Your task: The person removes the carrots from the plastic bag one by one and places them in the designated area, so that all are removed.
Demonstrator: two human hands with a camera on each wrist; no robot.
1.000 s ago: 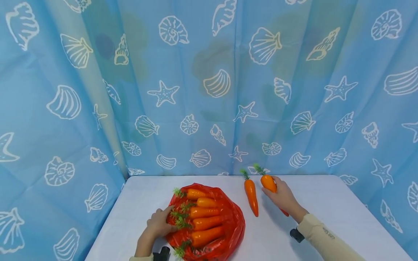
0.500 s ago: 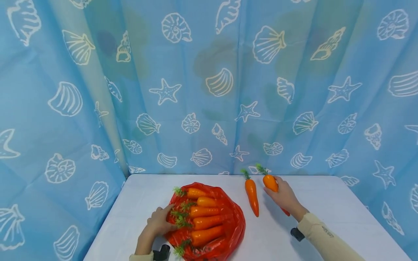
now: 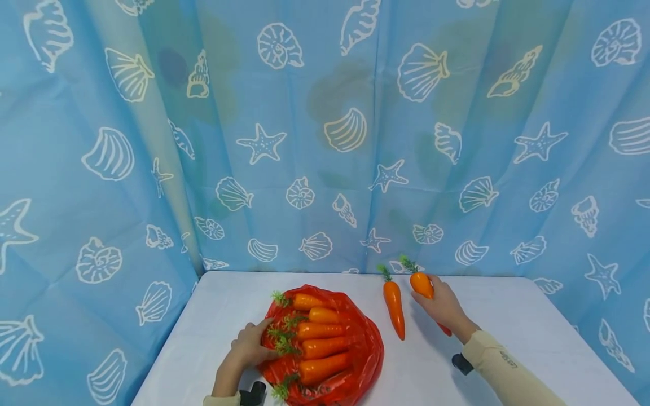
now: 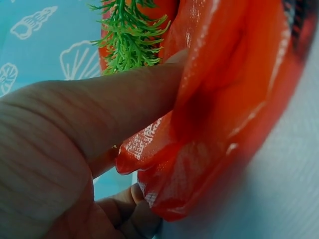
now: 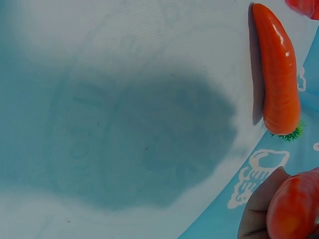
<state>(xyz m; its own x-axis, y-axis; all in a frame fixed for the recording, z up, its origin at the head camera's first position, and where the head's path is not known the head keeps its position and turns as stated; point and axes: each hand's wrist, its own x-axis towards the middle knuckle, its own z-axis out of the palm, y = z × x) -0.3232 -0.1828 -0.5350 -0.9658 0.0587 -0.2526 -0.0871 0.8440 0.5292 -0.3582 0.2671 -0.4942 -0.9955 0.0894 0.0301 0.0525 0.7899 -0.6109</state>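
only head view's shifted, w/ left hand [image 3: 250,345] pinching red bag [image 3: 369,339] at rim, prob to steady it, & right hand [image 3: 444,307] gripping carrot [image 3: 421,285] near thick end

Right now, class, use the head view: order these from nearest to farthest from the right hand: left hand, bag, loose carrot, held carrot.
1. The held carrot: in the grip of the right hand.
2. The loose carrot: just to its left.
3. The bag: farther left, past the loose carrot.
4. The left hand: farthest left, holding the bag's left edge.
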